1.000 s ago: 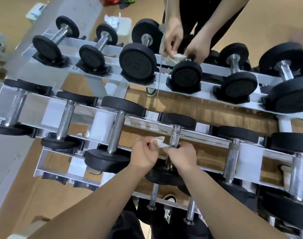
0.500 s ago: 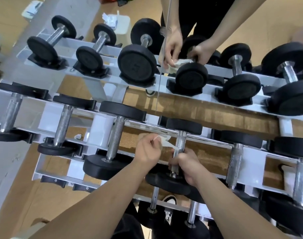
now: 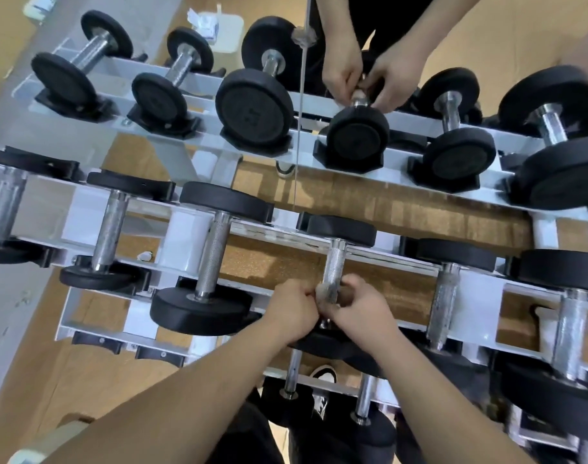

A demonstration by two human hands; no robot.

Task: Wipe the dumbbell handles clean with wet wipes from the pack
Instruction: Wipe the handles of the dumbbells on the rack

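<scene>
A black dumbbell with a knurled steel handle [image 3: 333, 262] rests on the middle tier of the white rack [image 3: 185, 242]. My left hand [image 3: 291, 311] and my right hand [image 3: 359, 308] meet at the near end of that handle. Both pinch a crumpled wet wipe [image 3: 322, 293] wrapped around the steel. Only a small greyish edge of the wipe shows between my fingers. A white wipes pack [image 3: 219, 26] with a tissue sticking out lies on the floor beyond the rack's top tier.
Another person's two hands [image 3: 363, 78] hold a wipe on a top-tier dumbbell handle opposite me. Several black dumbbells fill all the tiers. A thin cord [image 3: 299, 128] hangs down in front. My shoes [image 3: 322, 376] show below the rack on the cork floor.
My hands have come together lower on the handle, and the wipe that hung loose from my left hand is now bunched around the steel. The other person's hands shifted onto their handle.
</scene>
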